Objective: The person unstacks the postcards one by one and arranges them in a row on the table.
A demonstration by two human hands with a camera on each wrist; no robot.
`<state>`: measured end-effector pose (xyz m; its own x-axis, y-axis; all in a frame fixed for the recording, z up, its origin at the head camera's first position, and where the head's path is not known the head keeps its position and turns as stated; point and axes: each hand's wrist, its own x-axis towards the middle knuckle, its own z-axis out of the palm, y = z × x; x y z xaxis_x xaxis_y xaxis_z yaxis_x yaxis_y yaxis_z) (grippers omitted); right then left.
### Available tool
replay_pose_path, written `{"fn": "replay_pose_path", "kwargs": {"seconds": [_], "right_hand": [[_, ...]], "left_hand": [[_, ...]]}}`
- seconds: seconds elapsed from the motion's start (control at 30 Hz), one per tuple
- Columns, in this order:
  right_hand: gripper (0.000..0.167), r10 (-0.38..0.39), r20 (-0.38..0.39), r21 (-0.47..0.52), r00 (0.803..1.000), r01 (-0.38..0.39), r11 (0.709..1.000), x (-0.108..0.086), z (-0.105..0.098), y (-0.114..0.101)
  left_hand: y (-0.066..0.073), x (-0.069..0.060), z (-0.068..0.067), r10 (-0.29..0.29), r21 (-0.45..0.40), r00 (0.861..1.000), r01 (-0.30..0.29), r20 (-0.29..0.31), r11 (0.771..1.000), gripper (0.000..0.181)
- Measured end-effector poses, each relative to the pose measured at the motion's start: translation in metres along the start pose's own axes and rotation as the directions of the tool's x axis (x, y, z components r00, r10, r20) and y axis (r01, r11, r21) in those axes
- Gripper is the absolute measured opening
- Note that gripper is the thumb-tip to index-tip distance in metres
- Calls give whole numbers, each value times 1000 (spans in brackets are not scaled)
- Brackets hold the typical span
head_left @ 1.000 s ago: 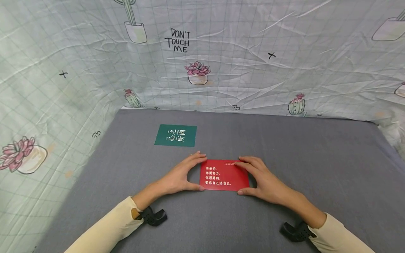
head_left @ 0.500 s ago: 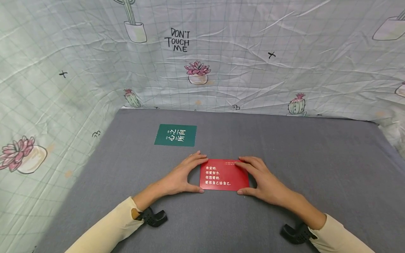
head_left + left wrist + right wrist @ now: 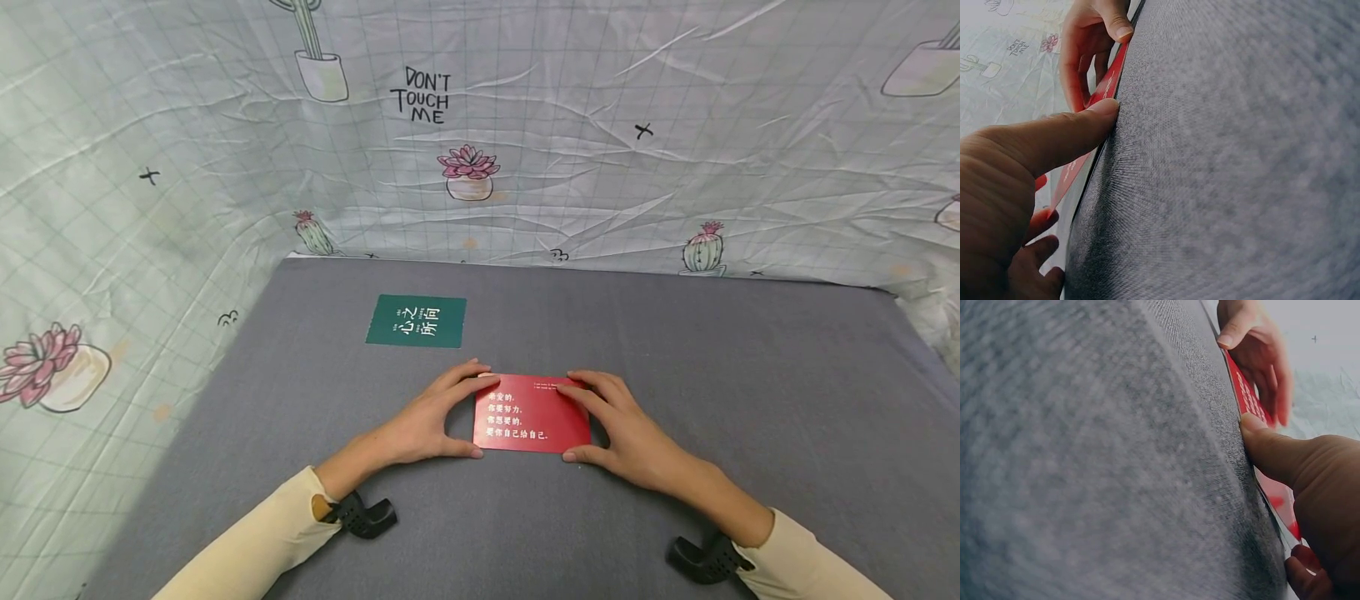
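Pinching red card at its left end: left hand, thumb at near edge, fingers at far edge. Right hand pinches right end the same way. Red card sits mid gray table, between both hands, white text up, far edge looking slightly raised. Green card lies flat, farther left. Cactus-print cloth hangs along far side.

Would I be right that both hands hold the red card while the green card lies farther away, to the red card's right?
Not quite: the head view shows the green card left of the red card. It is farther away, and the left hand and right hand do hold the red card.
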<state>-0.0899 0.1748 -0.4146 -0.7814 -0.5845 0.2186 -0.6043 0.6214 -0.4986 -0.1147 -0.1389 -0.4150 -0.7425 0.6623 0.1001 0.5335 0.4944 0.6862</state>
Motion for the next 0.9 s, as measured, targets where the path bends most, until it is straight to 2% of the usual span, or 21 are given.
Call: {"fn": "replay_pose_path", "kwargs": {"seconds": [0.33, 0.57, 0.73, 0.9], "right_hand": [[84, 17, 16, 8, 1000, -17, 1000, 0, -1, 0], [83, 11, 24, 0, 1000, -11, 1000, -1, -2, 1], [85, -26, 40, 13, 999, 26, 1000, 0, -7, 4], [90, -22, 43, 24, 999, 21, 999, 1, -14, 6]], "left_hand": [[4, 2, 0, 19, -4, 1000, -19, -18, 1000, 88], [5, 2, -2, 11, 20, 999, -10, -46, 1000, 89], [4, 2, -3, 33, -7, 997, -34, -69, 999, 87], [3, 1, -7, 36, -50, 994, -41, -101, 998, 86]]}}
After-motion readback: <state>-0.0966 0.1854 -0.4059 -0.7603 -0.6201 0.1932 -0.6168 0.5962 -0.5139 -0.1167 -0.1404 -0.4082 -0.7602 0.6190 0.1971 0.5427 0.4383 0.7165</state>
